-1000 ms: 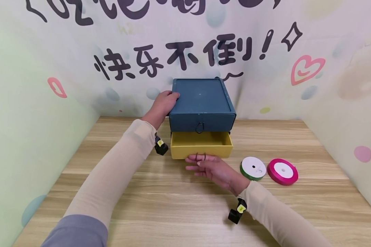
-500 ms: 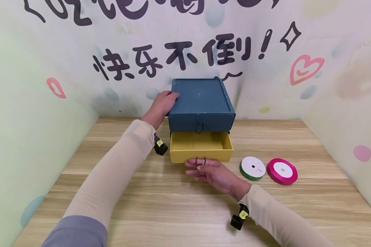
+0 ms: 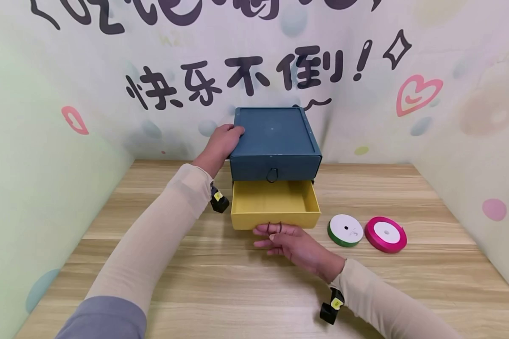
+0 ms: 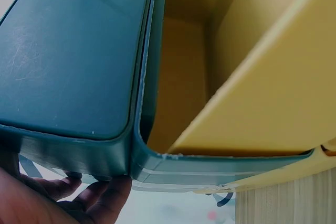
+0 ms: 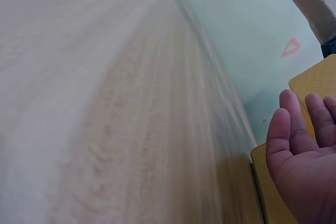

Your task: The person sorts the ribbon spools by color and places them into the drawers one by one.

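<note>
In the head view a two-tier blue drawer box [image 3: 275,132] stands near the back wall, its upper drawer closed. The lower, yellow drawer [image 3: 275,220] is pulled well out and holds nothing visible. My left hand [image 3: 220,147] grips the box's left side, thumb on the top edge; the left wrist view has the fingers [image 4: 113,198] against the blue side [image 4: 68,156]. A finger of my right hand [image 3: 301,248] is hooked in the thin dark loop at the yellow front, the other fingers loosely bent below. In the right wrist view the right hand [image 5: 315,166] is palm-up, with the loop hidden.
Right of the drawer two ribbon spools lie flat on the wooden table [image 3: 195,292]: a green one [image 3: 345,230] with a white face, and a pink one [image 3: 386,234]. A printed cloth wall [image 3: 186,127] stands behind the box.
The yellow drawer has slid further out towards the viewer, with my right hand moving along at its loop. My left hand has kept its hold on the box.
</note>
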Motion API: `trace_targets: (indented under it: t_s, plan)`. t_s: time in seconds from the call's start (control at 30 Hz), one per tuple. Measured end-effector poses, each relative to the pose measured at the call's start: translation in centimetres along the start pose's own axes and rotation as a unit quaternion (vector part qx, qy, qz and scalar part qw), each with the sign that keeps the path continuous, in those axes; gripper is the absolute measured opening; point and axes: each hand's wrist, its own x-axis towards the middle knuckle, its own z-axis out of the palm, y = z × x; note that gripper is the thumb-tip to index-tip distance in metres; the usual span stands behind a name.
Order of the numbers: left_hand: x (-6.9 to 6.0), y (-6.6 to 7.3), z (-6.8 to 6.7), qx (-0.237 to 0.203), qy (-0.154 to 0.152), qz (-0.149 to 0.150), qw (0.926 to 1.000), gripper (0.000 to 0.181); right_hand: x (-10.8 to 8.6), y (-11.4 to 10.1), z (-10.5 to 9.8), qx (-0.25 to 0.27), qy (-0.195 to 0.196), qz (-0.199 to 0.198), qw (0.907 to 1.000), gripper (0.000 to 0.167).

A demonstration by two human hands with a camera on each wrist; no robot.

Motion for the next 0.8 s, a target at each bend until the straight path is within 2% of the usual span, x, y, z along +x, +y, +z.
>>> trace_targets:
  t_s: [0.8]
  plan:
    - [0.1, -0.1, 0.0, -0.002, 0.000, 0.003, 1.0000, 0.058, -1.3, 0.9, 1.1, -0.033, 0.006, -0.002, 0.9994, 0.042]
